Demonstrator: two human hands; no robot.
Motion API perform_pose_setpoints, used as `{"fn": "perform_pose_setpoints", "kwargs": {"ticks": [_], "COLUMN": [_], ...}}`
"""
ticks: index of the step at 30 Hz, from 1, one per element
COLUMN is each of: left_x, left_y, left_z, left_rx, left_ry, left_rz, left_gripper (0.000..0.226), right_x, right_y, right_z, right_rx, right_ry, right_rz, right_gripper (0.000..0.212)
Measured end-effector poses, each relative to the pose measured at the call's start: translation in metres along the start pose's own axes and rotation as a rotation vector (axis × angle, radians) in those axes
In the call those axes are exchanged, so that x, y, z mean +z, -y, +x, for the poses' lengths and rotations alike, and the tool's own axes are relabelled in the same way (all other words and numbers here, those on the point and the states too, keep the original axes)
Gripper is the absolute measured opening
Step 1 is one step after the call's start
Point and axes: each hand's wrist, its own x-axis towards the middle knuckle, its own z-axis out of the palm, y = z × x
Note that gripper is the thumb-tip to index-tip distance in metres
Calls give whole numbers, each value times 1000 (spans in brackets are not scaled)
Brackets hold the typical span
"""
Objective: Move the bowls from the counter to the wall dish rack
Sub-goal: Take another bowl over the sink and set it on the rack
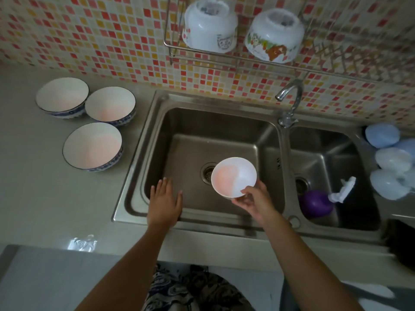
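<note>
Kitchen counter (33,198) is a plain pale grey slab, kinda dim lighting overall. Behind it the wall (101,41) is covered in tiny mosaic tiles, red, orange, yellow and white. A steel double sink (224,122) sits dead centre, big basin on the left, smaller one at about 3 o'clock, with a curved chrome faucet (289,102) between them at the back.

Up at 12 o'clock there's a wire wall dish rack (175,52) with two white bowls in it, both upside down: a plainer one (211,25) and, to its right, a cartoon-print bowl (275,35). There's some small print on them but it's too blurry to read, so no brand I can make out.

Three blue-patterned bowls are on the counter around 10 o'clock, bunched close together, right side up: the far-left bowl (61,96), the middle bowl (110,105), and the nearest bowl (92,145).

The right hand (253,200) is pinching the near rim of a small white bowl (233,176), thumb inside and fingers under, holding it over the big basin near the drain. The left hand (165,202) is empty, flat, fingers loosely spread, over the basin's front-left corner.

A purple bottle with a white pump (316,203) lies in the small basin, and some pale blue roundish things (390,160) sit at 3 o'clock.
</note>
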Motion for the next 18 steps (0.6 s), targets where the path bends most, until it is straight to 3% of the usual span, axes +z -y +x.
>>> {"fn": "perform_pose_setpoints", "kwargs": {"ticks": [9, 18], "left_x": [5, 4], "left_y": [4, 3], "left_z": [4, 5], "left_rx": [-17, -31], "left_ry": [88, 125], "left_rz": [9, 27], "left_gripper": [70, 71], "right_x": [-2, -2], "right_y": [-26, -35], "right_z": [15, 13], "right_rx": [-150, -204], "right_ry": [-95, -137], "right_rz": [-58, -114], "right_gripper": [75, 77]}}
